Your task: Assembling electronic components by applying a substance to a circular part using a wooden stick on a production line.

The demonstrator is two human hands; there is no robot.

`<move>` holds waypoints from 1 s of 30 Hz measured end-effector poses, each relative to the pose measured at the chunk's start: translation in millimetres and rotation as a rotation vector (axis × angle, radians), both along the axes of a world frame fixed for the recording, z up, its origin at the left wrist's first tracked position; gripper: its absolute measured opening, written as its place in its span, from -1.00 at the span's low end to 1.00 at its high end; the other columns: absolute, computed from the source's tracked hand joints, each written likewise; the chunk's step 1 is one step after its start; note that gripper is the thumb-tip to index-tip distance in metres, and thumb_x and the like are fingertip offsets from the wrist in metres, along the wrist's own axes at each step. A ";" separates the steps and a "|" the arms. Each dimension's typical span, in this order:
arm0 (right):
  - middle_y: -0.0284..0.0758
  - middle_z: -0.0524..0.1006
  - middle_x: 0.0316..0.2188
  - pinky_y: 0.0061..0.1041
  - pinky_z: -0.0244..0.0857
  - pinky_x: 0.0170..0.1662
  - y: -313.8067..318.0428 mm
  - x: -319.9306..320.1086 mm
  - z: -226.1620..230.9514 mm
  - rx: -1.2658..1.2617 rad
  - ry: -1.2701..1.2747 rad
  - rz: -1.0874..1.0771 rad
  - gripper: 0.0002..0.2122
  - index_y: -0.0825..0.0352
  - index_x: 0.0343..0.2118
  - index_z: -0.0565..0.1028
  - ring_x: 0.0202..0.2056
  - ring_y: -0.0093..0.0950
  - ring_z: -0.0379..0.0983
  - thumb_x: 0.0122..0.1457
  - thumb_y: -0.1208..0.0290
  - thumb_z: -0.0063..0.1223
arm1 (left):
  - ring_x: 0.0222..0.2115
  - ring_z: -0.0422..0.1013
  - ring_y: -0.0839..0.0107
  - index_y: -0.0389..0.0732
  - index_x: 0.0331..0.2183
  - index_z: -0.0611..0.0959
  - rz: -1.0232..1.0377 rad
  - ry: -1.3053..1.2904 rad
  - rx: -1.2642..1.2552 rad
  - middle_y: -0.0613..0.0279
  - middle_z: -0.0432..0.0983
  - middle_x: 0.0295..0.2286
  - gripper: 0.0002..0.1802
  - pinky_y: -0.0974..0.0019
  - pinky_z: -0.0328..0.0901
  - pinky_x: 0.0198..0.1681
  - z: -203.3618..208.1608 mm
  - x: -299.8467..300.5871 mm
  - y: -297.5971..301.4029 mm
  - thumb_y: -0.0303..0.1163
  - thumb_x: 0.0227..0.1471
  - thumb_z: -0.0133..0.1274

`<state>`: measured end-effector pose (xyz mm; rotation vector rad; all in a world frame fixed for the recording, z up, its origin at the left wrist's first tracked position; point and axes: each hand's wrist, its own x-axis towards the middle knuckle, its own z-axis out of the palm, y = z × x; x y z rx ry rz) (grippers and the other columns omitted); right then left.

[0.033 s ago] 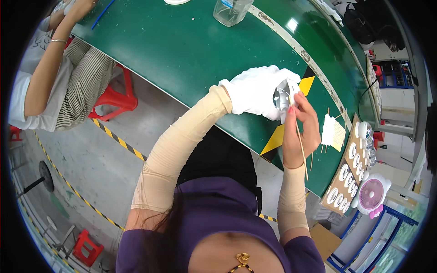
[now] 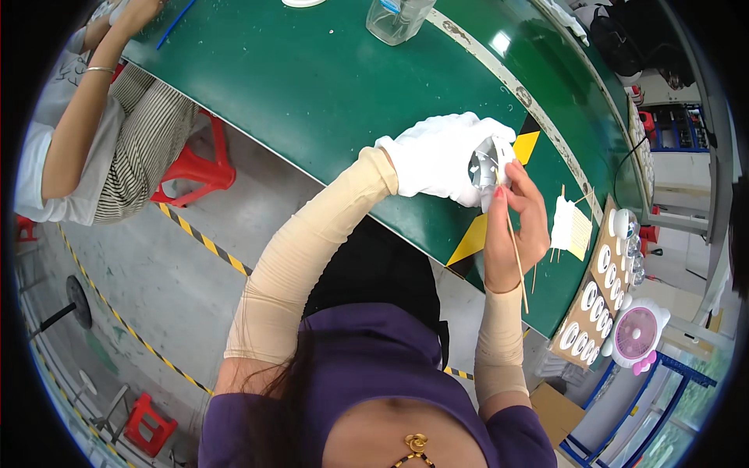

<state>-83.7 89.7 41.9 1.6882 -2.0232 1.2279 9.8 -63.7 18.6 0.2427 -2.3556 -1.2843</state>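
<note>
My left hand [image 2: 441,158], in a white glove, is closed around a round white part with a shiny silvery hollow [image 2: 485,165]. It is held just above the table near its front edge, with the opening facing my right hand. My right hand [image 2: 519,226] is bare and pinches a thin wooden stick [image 2: 515,253] between thumb and fingers. The stick's upper end meets the hollow part near its rim; its tip is too small to make out. The stick's other end points back toward my forearm.
On the green table [image 2: 312,86] lie a white pad with thin sticks [image 2: 572,226] and a cardboard sheet of round white parts [image 2: 581,331]. A clear container [image 2: 396,19] stands at the back. A pink-and-white fan [image 2: 637,333] is at right. A co-worker [image 2: 70,148] sits at left.
The wooden stick and the fingertips of my right hand have shifted very slightly. My left hand keeps its hold on the round part.
</note>
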 end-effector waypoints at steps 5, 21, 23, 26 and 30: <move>-0.01 0.52 -0.12 -0.30 0.40 -0.06 -4.6 6.7 5.8 0.027 -0.045 -0.030 -0.93 0.49 -0.51 0.41 -0.07 -0.10 0.50 0.02 0.71 0.08 | -0.12 0.39 0.05 -0.08 0.09 0.38 0.000 0.001 -0.004 0.02 0.42 -0.13 -0.17 0.15 0.30 -0.01 -1.1 -0.7 -0.2 -0.16 -0.27 0.29; 0.09 0.48 -0.07 -0.28 0.37 -0.07 -14.8 7.2 20.5 0.205 -0.030 -0.002 -0.90 0.62 -0.59 0.40 -0.16 -0.03 0.49 -0.01 0.69 -0.04 | -0.16 0.39 0.03 -0.04 0.11 0.36 0.013 -0.051 -0.018 0.02 0.40 -0.16 -0.13 0.13 0.32 -0.06 0.3 2.9 3.7 -0.22 -0.31 0.31; 0.08 0.48 -0.07 -0.29 0.37 -0.08 -10.6 0.9 16.5 0.188 0.003 0.005 -0.90 0.62 -0.59 0.40 -0.16 -0.04 0.49 0.00 0.69 -0.04 | -0.16 0.39 0.03 -0.05 0.11 0.36 0.009 -0.011 -0.019 0.02 0.40 -0.17 -0.14 0.13 0.32 -0.06 -0.4 -0.4 5.5 -0.24 -0.31 0.29; 0.06 0.49 -0.08 -0.28 0.37 -0.08 -20.1 5.1 11.9 0.161 0.019 0.016 -0.90 0.61 -0.60 0.40 -0.14 -0.05 0.47 0.00 0.69 -0.04 | -0.15 0.39 0.02 -0.06 0.11 0.37 0.029 -0.047 -0.029 0.00 0.40 -0.15 -0.15 0.12 0.32 -0.05 -3.3 3.8 3.0 -0.25 -0.30 0.28; 0.03 0.49 -0.09 -0.28 0.37 -0.07 -21.1 3.1 13.2 0.164 0.081 -0.029 -0.91 0.60 -0.59 0.41 -0.09 -0.06 0.45 0.01 0.69 -0.03 | -0.14 0.39 0.01 -0.07 0.10 0.37 0.037 0.001 -0.023 -0.01 0.40 -0.12 -0.17 0.13 0.31 -0.03 -3.8 -0.6 3.0 -0.24 -0.29 0.28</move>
